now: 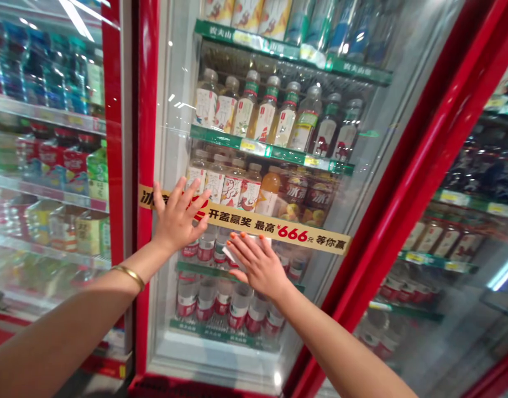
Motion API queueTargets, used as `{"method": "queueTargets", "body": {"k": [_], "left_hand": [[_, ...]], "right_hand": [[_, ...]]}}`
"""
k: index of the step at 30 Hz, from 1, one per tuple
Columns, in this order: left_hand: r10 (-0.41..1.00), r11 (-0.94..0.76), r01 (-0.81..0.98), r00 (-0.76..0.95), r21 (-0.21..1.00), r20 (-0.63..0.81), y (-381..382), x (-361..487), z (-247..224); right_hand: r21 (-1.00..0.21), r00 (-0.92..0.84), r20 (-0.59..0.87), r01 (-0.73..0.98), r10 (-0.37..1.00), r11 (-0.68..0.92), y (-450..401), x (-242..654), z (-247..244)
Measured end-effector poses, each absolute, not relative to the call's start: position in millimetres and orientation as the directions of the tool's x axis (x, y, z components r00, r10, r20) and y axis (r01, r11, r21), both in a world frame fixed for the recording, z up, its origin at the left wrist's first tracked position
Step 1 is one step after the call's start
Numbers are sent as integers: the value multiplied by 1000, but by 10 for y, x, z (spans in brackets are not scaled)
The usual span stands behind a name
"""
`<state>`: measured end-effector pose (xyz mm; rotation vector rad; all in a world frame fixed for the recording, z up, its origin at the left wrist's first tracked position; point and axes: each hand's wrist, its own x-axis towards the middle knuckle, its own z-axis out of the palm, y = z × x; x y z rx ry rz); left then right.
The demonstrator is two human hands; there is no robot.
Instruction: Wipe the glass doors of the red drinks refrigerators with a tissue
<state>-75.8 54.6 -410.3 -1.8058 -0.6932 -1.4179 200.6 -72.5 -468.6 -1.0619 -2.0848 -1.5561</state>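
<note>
- Left hand (179, 215): open, fingers spread, palm flat against the glass door (171, 110) of a red-framed drinks cooler at centre frame. It covers the left end of a yellow promotional strip (303, 237) and grips nothing.
- Right hand (254, 265): open, fingers lightly spread, resting on the same door just below the strip, to the right of the left hand and near it.
- White slip (232, 257): lies beside the right hand's fingers. Whether it is held cannot be determined.
- Gold bangle (128, 277): worn on the left wrist.
- Bottled drinks (254, 110): stand upright behind the glass on green-edged shelves (254, 146).
- Red-labelled clear bottles (216, 307): occupy the lowest shelf, directly below the hands.
- Further coolers (50, 72): stand at the left edge of the frame, with another (465, 166) at right.
</note>
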Motion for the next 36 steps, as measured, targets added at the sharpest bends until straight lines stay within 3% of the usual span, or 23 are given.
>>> {"method": "queueTargets", "body": {"k": [2,5,8,10,15,18,20,22,25,29,33,36], "left_hand": [[-22,-593,777,246,-211,969,537,-745,-4101],[-25,-602,771,241,-207,970,529,-732,-4098],[-13,-606,772,231,-192,973,527,-736,-4097],[-1,-608,771,235,-187,972,530,-746,-4098],[36,-631,758,241,-165,970,546,-766,-4103],[73,-656,746,214,-115,974,552,-761,-4104],[83,-667,738,207,-100,975,549,-753,-4104],[88,-679,728,204,-91,975,543,-746,-4104],[75,-681,725,206,-101,976,540,-744,-4103],[3,-622,761,238,-184,971,548,-758,-4107],[28,-636,752,248,-174,968,551,-776,-4107],[59,-670,730,233,-134,971,553,-775,-4105]], "right_hand": [[586,-536,755,810,377,-21,-917,2442,-4570],[318,-233,918,917,321,-243,-1004,2810,-4050],[145,-70,964,947,255,-287,-807,2572,-3621],[181,-117,952,961,283,-211,-624,2186,-3613],[501,-500,765,858,406,113,-547,1678,-4428],[489,-477,776,868,413,85,-815,2140,-4842],[368,-324,874,928,362,-59,-1016,2594,-4823],[170,-111,956,963,270,-207,-1134,2935,-4560],[-33,81,981,965,176,-260,-1040,2939,-4003],[103,-86,971,992,224,-68,-604,2153,-3748],[351,-356,880,933,316,72,-416,1572,-4259],[510,-509,779,854,366,103,-612,1812,-4715]]}}
